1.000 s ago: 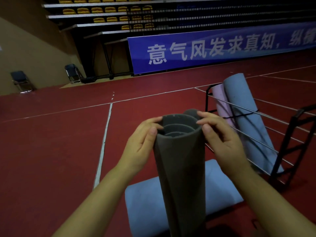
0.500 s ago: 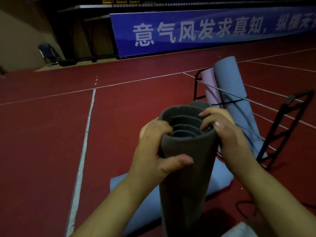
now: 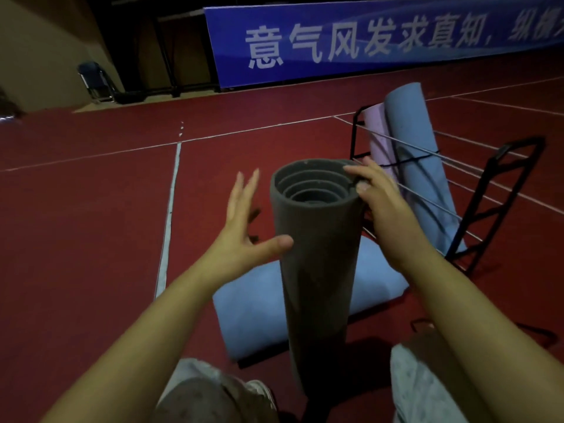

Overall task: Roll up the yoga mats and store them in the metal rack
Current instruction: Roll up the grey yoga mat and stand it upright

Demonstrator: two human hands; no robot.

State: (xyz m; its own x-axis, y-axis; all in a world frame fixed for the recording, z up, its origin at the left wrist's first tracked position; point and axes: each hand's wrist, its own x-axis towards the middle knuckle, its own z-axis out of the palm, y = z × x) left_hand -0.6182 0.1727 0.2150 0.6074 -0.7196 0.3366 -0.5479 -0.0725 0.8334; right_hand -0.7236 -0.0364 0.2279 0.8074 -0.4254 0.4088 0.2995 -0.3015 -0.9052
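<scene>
A rolled grey yoga mat [image 3: 320, 254] stands upright on end between my knees, its spiral top facing me. My right hand [image 3: 375, 196] grips the roll's upper right rim, fingers curled over the edge. My left hand [image 3: 244, 227] is beside the roll on its left with fingers spread straight; only its thumb touches the mat's side. A light blue mat [image 3: 253, 312] lies flat on the floor behind the grey roll. The black metal rack [image 3: 500, 190] stands at the right, holding a rolled blue mat [image 3: 418, 154] and a rolled pink mat [image 3: 378, 135], both leaning.
The red sports floor [image 3: 91, 239] has white lines; one runs toward me left of the mats. A blue banner [image 3: 366, 41] lines the far wall, and a folding chair [image 3: 94, 80] sits at the back left. My knees [image 3: 213, 392] are at the bottom edge.
My left hand has let go of the grey roll's top and opened, fingers now spread beside it. My right hand stays on the rim. The view has shifted right a little.
</scene>
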